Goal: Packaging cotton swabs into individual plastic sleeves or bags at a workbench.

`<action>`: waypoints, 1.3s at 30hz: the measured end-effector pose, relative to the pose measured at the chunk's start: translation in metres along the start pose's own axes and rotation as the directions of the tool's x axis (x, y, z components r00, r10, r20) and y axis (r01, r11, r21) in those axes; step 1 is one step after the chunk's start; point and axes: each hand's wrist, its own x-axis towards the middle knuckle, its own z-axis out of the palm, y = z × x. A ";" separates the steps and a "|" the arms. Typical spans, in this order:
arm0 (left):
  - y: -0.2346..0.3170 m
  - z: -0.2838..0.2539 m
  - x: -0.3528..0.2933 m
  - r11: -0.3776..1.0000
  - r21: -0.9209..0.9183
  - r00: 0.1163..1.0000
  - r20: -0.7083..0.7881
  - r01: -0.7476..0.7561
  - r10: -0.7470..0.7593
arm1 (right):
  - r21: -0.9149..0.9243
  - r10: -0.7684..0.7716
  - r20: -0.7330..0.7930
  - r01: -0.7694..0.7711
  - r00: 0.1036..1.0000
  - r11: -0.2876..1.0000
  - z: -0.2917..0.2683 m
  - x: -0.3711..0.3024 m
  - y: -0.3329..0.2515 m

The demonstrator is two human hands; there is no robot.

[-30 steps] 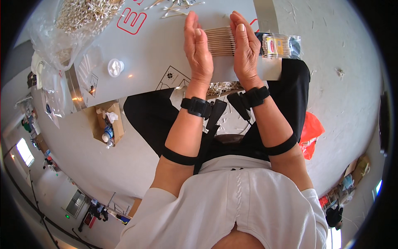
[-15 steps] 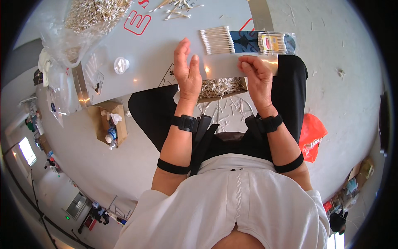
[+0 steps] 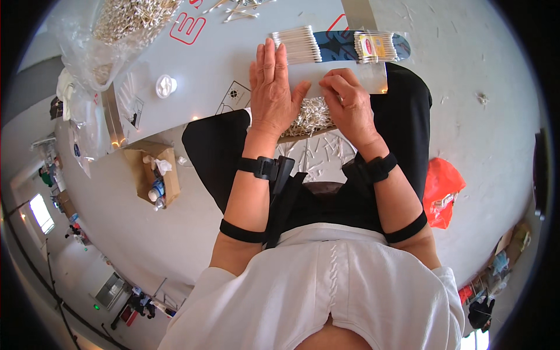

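Observation:
My left hand [image 3: 271,90] reaches over the grey table with its fingers stretched out, the tips at the left end of a row of cotton swabs [image 3: 297,45]. The swabs lie side by side on a long dark blue strip [image 3: 335,46]. Farther right on the strip is a second row, a bundle of cotton swabs [image 3: 376,46] with a yellow label and clear wrap. My right hand [image 3: 350,105] is closed at the table's near edge, thumb and forefinger pressed together. Whatever it pinches, if anything, is hidden.
Below the table edge a cardboard box [image 3: 312,119] holds loose swabs. A clear bag heaped with swabs [image 3: 134,23] and a small white round tub [image 3: 166,86] are at the left. On the floor are a carton [image 3: 140,169] and a red bag [image 3: 440,192].
My left hand has moved right and forward, turning its back up beside the swab row. My right hand has shifted left, its fingers curled in more.

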 end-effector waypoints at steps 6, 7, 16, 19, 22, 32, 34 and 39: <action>0.003 -0.001 0.009 0.989 0.144 0.997 0.077 0.020 -0.032 | 0.009 0.034 -0.013 -0.034 0.999 0.999 -0.002 0.010 0.006; 0.003 -0.001 0.013 0.991 0.136 0.997 0.080 -0.014 0.003 | 0.003 0.055 -0.044 -0.055 0.998 0.998 -0.002 0.013 0.003; 0.002 0.008 0.017 0.991 0.133 0.992 0.125 -0.020 0.004 | -0.091 -0.001 -0.117 -0.010 0.993 0.996 0.000 0.042 0.011; 0.002 0.008 0.017 0.991 0.134 0.992 0.126 -0.009 -0.008 | -0.161 -0.043 -0.119 0.023 0.992 0.987 0.002 0.044 0.013; 0.002 0.008 0.017 0.990 0.144 0.992 0.125 -0.002 -0.016 | -0.207 -0.048 -0.120 0.022 0.992 0.978 0.004 0.044 0.013; 0.002 0.009 0.017 0.987 0.161 0.991 0.130 -0.002 -0.020 | -0.317 -0.102 -0.083 0.070 0.991 0.946 0.005 0.045 0.009; 0.002 0.009 0.018 0.987 0.159 0.991 0.133 0.004 -0.025 | -0.333 -0.094 -0.064 0.068 0.994 0.941 0.006 0.043 0.008; 0.004 0.008 0.018 0.988 0.155 0.988 0.148 0.011 -0.035 | -0.294 -0.054 -0.086 0.026 0.995 0.955 0.006 0.044 0.007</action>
